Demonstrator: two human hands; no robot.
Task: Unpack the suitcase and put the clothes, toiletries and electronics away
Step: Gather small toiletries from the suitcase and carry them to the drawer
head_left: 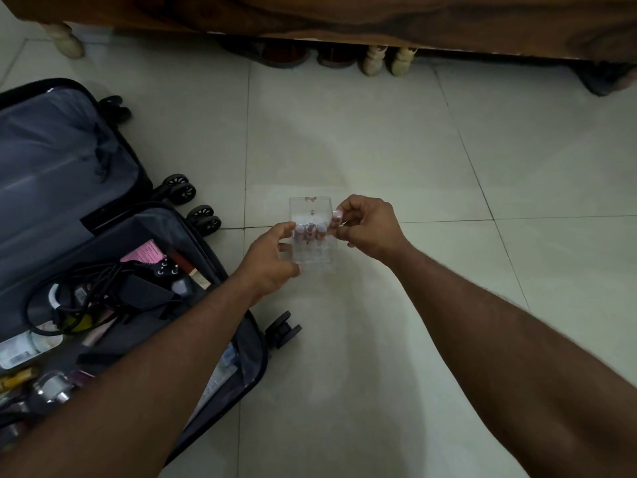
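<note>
Reaching forward from the bottom edge, both forearms stretch out over the tiled floor [379, 139]; left hand [272, 257] cups the near-left side of a clear plastic organiser [312, 236], fingers curled round its edge, thumb up by the row of small tubes [310, 232] already standing in it; right hand [368, 227] pinches one more small pink-capped tube [336, 219] between thumb and fingertips, just at the organiser's right rim. Best done, by the look of it, by keeping the organiser steady with the left, bringing the tube upright over a free slot, lowering straight and letting go only once seated; clear walls hard to read, so go by feel. Lying open at left, suitcase [103, 219] holds cables [89, 284], bottles and other toiletries yet to be sorted; wooden bed frame [379, 19] runs across the top.
</note>
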